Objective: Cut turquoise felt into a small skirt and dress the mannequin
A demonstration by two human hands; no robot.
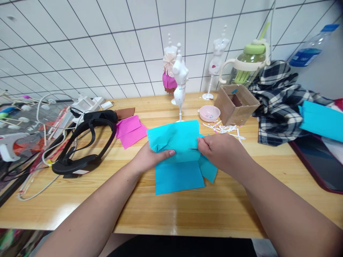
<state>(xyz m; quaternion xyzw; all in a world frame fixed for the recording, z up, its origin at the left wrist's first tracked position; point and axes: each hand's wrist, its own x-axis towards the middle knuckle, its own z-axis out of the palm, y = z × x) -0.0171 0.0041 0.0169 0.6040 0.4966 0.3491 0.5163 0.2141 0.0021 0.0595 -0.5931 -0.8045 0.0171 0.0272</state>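
Note:
In the head view a sheet of bright blue paper point(175, 137), creased at its left, is held up between both hands. My left hand point(150, 157) grips its left side, thumb on top and fingers hidden underneath. My right hand point(223, 151) is closed in a pinch on the right edge, where a short slit or tear shows. Below lies a flat, darker-looking blue paper piece point(179, 178) on the table. A narrower blue piece point(209, 171) hangs or lies under my right hand. Just behind the sheet stands a bare white mini mannequin point(180, 78).
Behind are a dressed mannequin point(169, 67), another mannequin point(216, 57), a pink dish point(209, 113), a cardboard box point(237, 105) and white paper scraps point(225, 128). Pink paper point(131, 132) and a black head strap point(88, 142) lie left. Plaid cloth point(278, 96) and a jug point(249, 64) stand right.

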